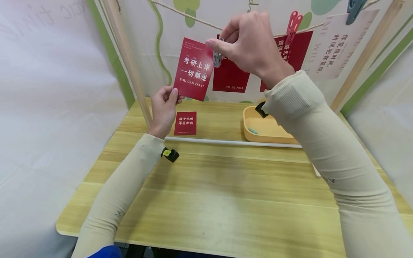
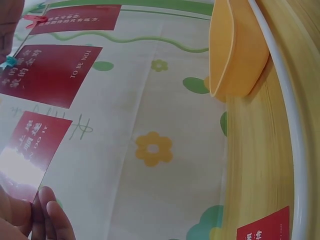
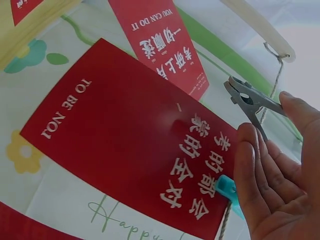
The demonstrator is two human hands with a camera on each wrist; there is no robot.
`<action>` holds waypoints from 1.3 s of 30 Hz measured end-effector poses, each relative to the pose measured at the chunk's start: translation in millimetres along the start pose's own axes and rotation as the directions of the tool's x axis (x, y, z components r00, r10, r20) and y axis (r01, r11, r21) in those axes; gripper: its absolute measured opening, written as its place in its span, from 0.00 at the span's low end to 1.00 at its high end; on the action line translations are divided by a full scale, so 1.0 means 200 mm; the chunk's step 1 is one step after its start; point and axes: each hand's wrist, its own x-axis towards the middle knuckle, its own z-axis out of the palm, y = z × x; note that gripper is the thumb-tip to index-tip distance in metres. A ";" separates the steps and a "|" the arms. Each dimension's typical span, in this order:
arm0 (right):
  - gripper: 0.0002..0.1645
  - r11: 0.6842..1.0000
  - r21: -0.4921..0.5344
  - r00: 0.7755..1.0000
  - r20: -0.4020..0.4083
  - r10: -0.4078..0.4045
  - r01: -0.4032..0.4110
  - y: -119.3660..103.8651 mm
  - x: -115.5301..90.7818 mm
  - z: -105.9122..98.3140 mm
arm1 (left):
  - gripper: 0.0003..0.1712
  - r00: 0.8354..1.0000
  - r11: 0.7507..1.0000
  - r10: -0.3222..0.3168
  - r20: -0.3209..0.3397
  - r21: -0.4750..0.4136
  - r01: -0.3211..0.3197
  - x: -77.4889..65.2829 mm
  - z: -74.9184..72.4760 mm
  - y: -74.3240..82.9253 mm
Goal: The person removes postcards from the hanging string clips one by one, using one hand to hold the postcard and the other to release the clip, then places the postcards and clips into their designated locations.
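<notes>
My left hand [image 1: 164, 109] pinches a red card [image 1: 193, 70] with white lettering by its lower left corner, below the rope [image 1: 185, 15]. In my right hand [image 1: 255, 46] a grey clothespin [image 3: 252, 100] is pinched by its handles. Its gripping end points away from the fingers, beside the card's upper right edge in the head view; the right wrist view shows it apart from the card. Just behind the right hand hangs another red card [image 3: 120, 135], clipped to the rope by a teal clothespin [image 3: 227, 187].
Farther right, a red clothespin [image 1: 293, 27] holds a red card [image 1: 300, 50] and a blue-grey one [image 1: 355, 10] a pale card [image 1: 338, 46]. A small red card [image 1: 185, 123] and a yellow tray [image 1: 271, 139] lie behind the white rod [image 1: 222, 142]. Wooden posts [image 1: 129, 53] flank the rope.
</notes>
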 end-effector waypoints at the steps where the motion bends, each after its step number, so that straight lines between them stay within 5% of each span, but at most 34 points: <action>1: 0.32 1.000 -0.002 1.000 0.003 0.002 -0.002 0.00 0.00 0.00 | 0.18 1.000 1.000 -0.005 0.000 -0.006 0.005 0.00 0.00 0.00; 39: 0.32 0.999 0.003 0.993 0.111 0.043 -0.043 0.25 -0.22 0.09 | 0.18 0.997 0.996 -0.071 -0.025 0.053 0.072 -0.02 0.02 -0.05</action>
